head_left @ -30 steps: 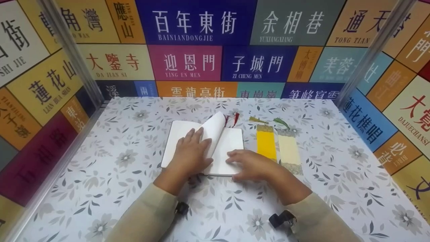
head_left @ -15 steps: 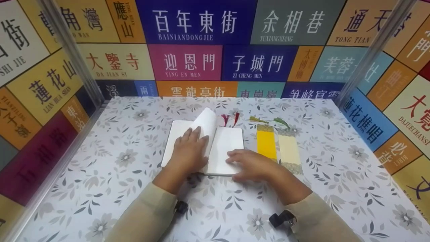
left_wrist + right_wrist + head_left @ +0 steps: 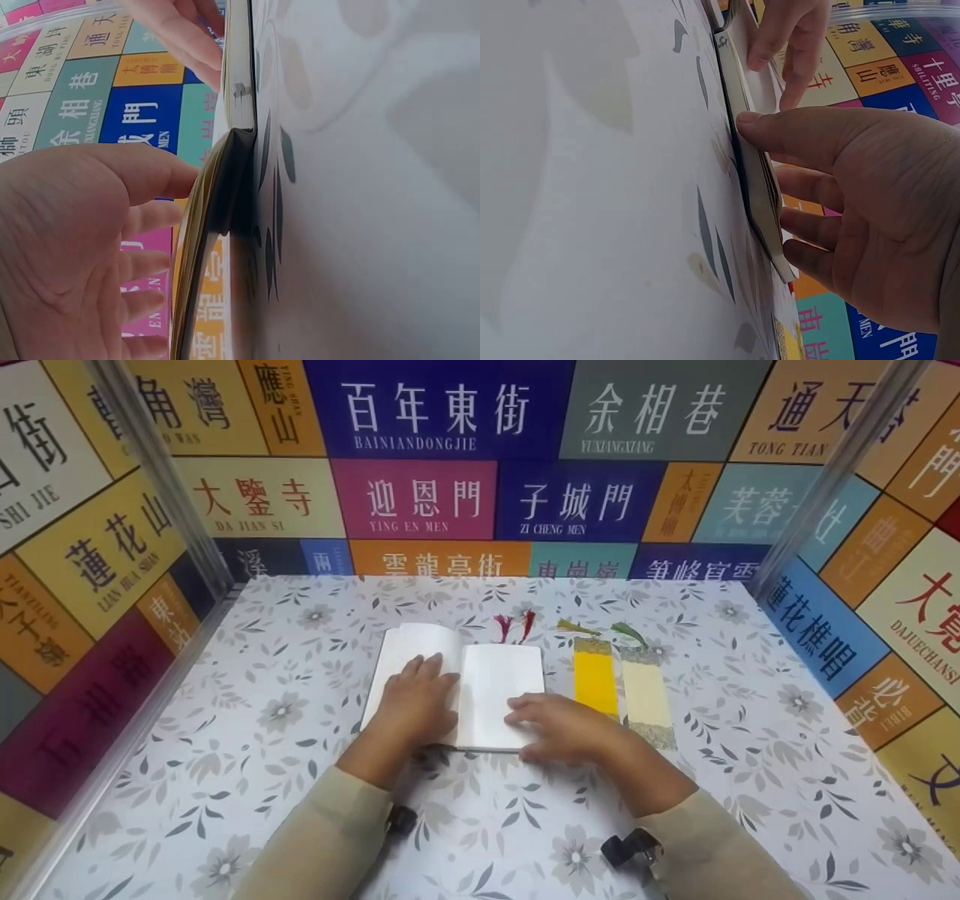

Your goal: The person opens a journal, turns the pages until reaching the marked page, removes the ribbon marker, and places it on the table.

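A notebook point(image 3: 499, 679) with blank white pages lies spread on the table in the head view. My left hand point(image 3: 416, 697) rests on its left page, fingers extended. In the left wrist view that side of the notebook point(image 3: 201, 217) bows up from the table beside my thumb. My right hand point(image 3: 570, 727) touches the right page near its lower corner. Seen from the right wrist, the thumb point(image 3: 787, 136) presses at the near edge of the page block point(image 3: 756, 172), and the other fingers lie along the page side, slightly bent.
Two red tassels point(image 3: 514, 625) stick out beyond the notebook's far edge. Right of it lie a yellow bookmark point(image 3: 595, 679) and a cream bookmark point(image 3: 643, 686), both tasselled. The flower-patterned table point(image 3: 480, 817) is walled at the back and sides by colourful sign panels point(image 3: 435, 409).
The raised leaf has turned over to the left and now lies on the left page. My left hand has shifted slightly left with it; the right hand has stayed put.
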Demonstrator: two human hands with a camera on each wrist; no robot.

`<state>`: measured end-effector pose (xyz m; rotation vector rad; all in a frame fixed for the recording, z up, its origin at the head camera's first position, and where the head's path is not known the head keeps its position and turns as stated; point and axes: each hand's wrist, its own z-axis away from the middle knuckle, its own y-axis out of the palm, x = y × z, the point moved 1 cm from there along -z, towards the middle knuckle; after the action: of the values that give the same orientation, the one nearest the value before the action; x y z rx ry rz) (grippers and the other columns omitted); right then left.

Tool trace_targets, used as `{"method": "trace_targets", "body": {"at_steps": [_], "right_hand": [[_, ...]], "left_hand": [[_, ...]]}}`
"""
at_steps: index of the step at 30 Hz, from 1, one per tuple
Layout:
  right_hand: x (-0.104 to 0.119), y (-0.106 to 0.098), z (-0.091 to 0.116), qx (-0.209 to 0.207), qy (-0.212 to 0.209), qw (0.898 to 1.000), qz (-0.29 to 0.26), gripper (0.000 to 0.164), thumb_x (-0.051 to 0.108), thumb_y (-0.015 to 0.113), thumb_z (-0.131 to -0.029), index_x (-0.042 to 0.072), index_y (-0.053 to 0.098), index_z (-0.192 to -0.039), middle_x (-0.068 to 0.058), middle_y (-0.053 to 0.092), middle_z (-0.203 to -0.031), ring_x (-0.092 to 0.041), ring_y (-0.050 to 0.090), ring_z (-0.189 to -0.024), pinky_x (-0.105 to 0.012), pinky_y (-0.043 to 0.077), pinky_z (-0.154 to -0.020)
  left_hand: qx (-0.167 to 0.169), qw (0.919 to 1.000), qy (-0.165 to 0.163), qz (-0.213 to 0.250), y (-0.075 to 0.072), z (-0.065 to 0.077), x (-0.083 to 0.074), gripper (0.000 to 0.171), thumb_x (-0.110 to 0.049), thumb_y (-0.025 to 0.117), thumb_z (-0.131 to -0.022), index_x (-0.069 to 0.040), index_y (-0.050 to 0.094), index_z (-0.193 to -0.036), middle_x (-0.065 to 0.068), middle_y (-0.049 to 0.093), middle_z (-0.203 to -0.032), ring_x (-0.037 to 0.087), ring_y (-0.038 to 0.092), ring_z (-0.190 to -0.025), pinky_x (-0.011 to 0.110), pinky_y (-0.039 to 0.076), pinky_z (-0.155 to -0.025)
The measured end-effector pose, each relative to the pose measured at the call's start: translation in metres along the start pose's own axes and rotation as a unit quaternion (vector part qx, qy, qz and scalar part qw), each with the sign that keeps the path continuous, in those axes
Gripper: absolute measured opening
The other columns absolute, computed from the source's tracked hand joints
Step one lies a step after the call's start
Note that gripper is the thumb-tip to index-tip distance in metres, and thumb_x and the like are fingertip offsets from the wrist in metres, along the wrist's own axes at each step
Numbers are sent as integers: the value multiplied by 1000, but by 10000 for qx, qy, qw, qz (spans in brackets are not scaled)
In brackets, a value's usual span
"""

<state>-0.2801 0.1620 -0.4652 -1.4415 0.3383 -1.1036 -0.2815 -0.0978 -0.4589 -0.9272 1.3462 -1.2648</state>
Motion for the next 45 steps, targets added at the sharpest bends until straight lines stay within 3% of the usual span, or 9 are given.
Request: {"method": "trace_targets", "body": {"at_steps": [15,28,35,45], "right_hand": [[0,0,1,54,31,10000,-20,56,28,80,-95,21,65,-148,6,47,-170,-26,37,-162,-51,29,-135],[0,-5,3,109,131,9998,-107,42,29,76,-99,22,72,-140,11,53,-164,-22,42,-160,-50,30,-135],[-3,-7,1,-8,-96,9994,-333,33,25,76,-99,17,77,-131,3,58,-160,-27,47,-157,-52,35,-132],[-6,-5,-4,-119,151,9987,-471,16,22,68,-103,25,82,-111,5,65,-153,-26,52,-153,-51,36,-132]], "left_hand": [[544,9985,-53,93,2,-2,3,66,-33,60,-104,-24,41,-166,12,26,-179,41,24,-165,66,30,-130],[917,9956,67,201,5,-1,9,66,-42,56,-107,-20,40,-167,14,28,-178,43,29,-163,66,34,-128],[1152,9921,-97,481,2,0,12,70,-47,58,-106,-25,37,-168,10,24,-180,38,24,-166,62,27,-133],[1444,9879,-77,568,2,1,14,71,-49,54,-107,-27,31,-170,8,18,-182,36,18,-169,60,21,-136]]}}
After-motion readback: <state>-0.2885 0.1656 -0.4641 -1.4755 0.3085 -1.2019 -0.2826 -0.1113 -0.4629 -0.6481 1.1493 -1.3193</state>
